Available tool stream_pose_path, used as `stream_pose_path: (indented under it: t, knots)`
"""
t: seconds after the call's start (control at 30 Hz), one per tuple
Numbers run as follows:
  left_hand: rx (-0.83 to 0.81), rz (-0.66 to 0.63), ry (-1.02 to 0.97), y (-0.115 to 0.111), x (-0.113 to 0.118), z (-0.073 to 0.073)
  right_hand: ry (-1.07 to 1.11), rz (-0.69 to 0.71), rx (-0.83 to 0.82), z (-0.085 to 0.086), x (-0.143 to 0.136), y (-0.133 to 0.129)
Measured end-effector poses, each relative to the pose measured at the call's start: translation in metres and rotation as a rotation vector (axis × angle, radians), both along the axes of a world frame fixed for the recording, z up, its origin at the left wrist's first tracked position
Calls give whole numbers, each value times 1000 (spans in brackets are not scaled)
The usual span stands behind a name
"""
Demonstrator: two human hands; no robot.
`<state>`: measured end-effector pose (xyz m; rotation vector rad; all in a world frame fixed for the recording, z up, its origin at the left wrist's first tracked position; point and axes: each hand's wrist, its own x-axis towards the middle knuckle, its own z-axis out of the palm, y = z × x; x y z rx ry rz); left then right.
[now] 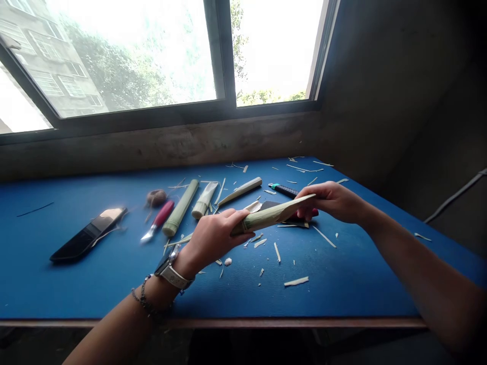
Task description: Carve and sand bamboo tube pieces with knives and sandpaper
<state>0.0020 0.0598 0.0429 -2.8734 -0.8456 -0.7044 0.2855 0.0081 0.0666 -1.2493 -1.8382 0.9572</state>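
A pale green bamboo piece [271, 215], cut to a slanting point at its right end, is held above the blue table. My left hand [215, 234], with a watch and bracelet on the wrist, is wrapped round its thicker left end. At the pointed right end, the fingers of my right hand [327, 201] are closed on the piece. Just behind and below it lie a dark tool with a red handle [312, 213], partly hidden by my right hand, and a black and green cutter [283, 190].
Left of my hands lie a bamboo tube [180, 208], a split bamboo piece [205, 200], a red-handled knife [162, 217], a ball of twine [155, 197] and a black sheath [85, 238]. Farther back is a pointed bamboo piece [243, 189]. Shavings [297, 281] litter the blue table [236, 299].
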Motion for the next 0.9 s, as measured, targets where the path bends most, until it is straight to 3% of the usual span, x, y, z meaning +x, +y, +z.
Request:
stream_pose_path:
  t: [0.13,0.3,0.6,0.73,0.9]
  knots:
    - [-46,-33,30,0,0,2,-22,150,-82,2,7,-1]
    - [-139,-64,37,-1,-1,8,9,209,-88,6,14,-5]
    - [-500,-242,58,2,-3,14,25,313,-201,14,12,-12]
    - [-649,-293,67,4,-5,15,186,331,-323,9,9,-9]
    - [-759,-309,38,4,-4,13,355,294,-317,6,1,-7]
